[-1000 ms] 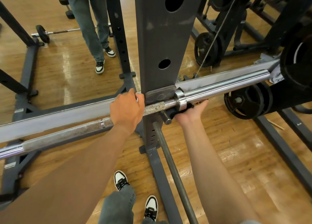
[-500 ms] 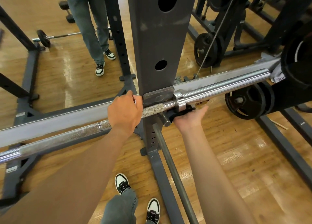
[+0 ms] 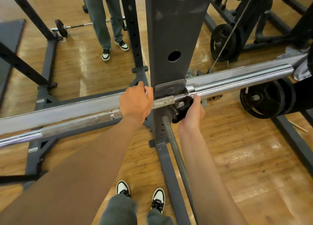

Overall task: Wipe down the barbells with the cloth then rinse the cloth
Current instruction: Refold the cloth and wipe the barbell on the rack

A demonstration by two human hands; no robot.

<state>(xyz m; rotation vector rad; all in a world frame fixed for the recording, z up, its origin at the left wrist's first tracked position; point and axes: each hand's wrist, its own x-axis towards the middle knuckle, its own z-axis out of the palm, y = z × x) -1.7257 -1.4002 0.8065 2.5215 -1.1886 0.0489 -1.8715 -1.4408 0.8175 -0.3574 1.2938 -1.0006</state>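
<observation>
A steel barbell (image 3: 81, 121) lies across the rack from lower left to upper right, its knurled shaft dull and its sleeve (image 3: 240, 78) shiny. My left hand (image 3: 135, 102) grips the shaft just left of the rack upright (image 3: 171, 38). My right hand (image 3: 191, 112) holds a dark cloth (image 3: 182, 111) under the bar's collar, by the rack's hook. Most of the cloth is hidden by my fingers and the bar.
A weight plate (image 3: 265, 99) sits low at the right and another (image 3: 221, 41) behind it. A second person's legs (image 3: 105, 21) stand beyond the rack near a small barbell (image 3: 74, 27) on the wooden floor. A thin dark bar (image 3: 177, 160) slants down by my feet.
Both hands stay on the bar. My right hand with the cloth has shifted slightly under the collar; the view has drifted a little.
</observation>
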